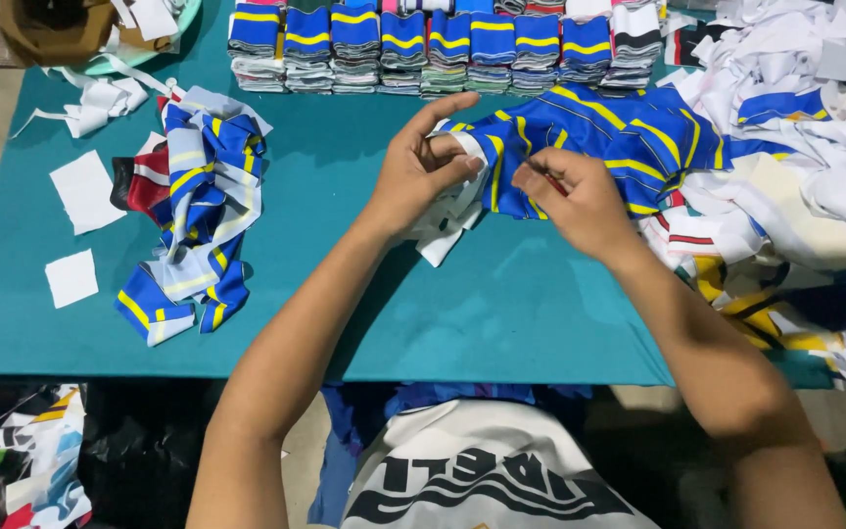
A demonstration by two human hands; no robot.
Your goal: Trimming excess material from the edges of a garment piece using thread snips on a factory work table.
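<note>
Hands working at mid-table: left hand [421,168] is pinching the white edge of a blue-and-yellow striped knit strip [580,132], fingers closed on it; right hand [580,201] is gripping a small red tool [548,179] against the same strip. Strip is lying across the teal table [345,284]. Loose striped pile [198,211] is lying left; folded stacks [423,49] are lining the far edge.

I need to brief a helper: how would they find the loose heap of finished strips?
On the teal table, look left of the left hand. The loose heap of blue, yellow and white striped strips lies there alone, tangled, unlike the neat stacks along the far edge.
</note>
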